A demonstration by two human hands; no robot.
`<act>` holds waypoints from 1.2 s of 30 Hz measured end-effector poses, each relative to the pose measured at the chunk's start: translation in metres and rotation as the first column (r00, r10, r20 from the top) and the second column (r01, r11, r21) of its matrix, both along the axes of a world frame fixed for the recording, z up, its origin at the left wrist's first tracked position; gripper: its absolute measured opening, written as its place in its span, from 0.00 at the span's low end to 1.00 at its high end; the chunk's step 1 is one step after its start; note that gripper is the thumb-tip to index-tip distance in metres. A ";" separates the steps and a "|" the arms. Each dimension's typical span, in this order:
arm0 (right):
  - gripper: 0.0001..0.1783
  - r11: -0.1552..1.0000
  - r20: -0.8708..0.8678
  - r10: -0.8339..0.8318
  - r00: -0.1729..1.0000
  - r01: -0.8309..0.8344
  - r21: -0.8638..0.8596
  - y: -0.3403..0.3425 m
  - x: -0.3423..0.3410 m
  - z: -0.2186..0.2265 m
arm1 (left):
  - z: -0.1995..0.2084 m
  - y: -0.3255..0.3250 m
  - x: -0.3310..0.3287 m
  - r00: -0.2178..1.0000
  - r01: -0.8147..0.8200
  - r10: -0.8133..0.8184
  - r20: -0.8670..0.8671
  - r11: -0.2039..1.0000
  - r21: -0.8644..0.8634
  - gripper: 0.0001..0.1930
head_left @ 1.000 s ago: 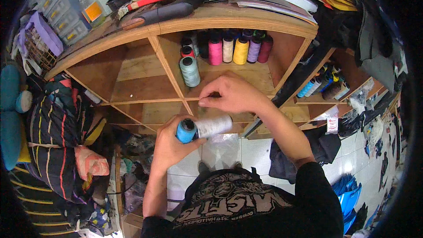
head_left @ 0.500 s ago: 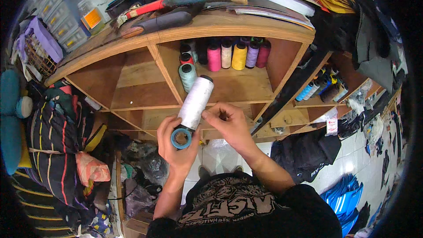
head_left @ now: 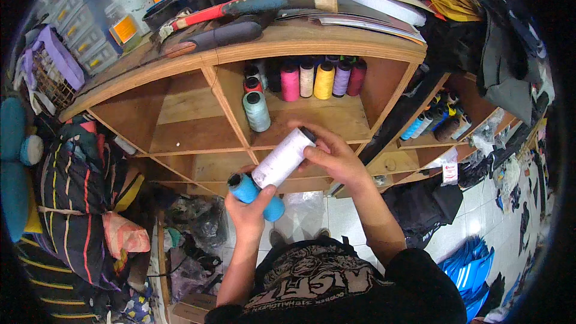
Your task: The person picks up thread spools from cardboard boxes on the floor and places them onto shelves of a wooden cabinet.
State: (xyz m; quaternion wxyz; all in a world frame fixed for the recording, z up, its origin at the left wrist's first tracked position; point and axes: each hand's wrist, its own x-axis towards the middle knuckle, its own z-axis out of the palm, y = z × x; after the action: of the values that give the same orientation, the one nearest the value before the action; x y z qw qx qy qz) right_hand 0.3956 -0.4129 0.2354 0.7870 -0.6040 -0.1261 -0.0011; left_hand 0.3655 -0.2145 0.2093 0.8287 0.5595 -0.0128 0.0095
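Note:
My left hand is wrapped round a blue thread spool, which lies tilted across the palm with both ends showing. My right hand grips the dark-topped upper end of a white thread spool. The white spool slants down to the left, and its lower end meets the blue spool beside my left thumb; whether the left fingers also touch it is hard to tell. Just beyond, a pale teal spool stands upright in the wooden shelf compartment. Behind it is a row with pink, cream, yellow, purple and maroon spools.
The wooden shelf spans the front, its edge close to my hands. A red-and-grey handled tool and white rolls lie on top. More spools fill a right compartment. Striped fabric bundles pile up left; black cloth lies right.
My right hand has taken hold of the white spool's upper end and tilted it rightward and lower. The blue spool has turned from end-on to lengthwise in my left hand.

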 end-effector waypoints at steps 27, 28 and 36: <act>0.45 0.008 0.535 0.013 0.845 0.535 -0.845 0.000 0.211 -0.006 | -0.046 0.004 -0.002 0.987 -0.001 -0.025 -0.159 0.987 -0.163 0.26; 0.45 -0.013 0.573 0.032 0.819 0.573 -0.819 -0.001 0.209 -0.007 | -0.047 0.005 -0.002 0.988 -0.004 -0.020 -0.156 0.988 -0.154 0.25; 0.30 0.306 0.655 -0.265 0.708 0.706 -0.639 -0.005 0.156 0.026 | -0.042 0.003 0.005 0.987 0.029 -0.045 -0.152 0.994 -0.103 0.21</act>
State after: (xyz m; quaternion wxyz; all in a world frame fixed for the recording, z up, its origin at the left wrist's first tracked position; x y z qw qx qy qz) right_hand 0.5515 -0.4179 0.2616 0.2820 -0.9018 -0.0834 -0.3168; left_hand 0.3702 -0.2111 0.1677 0.8544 0.5157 0.0415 -0.0487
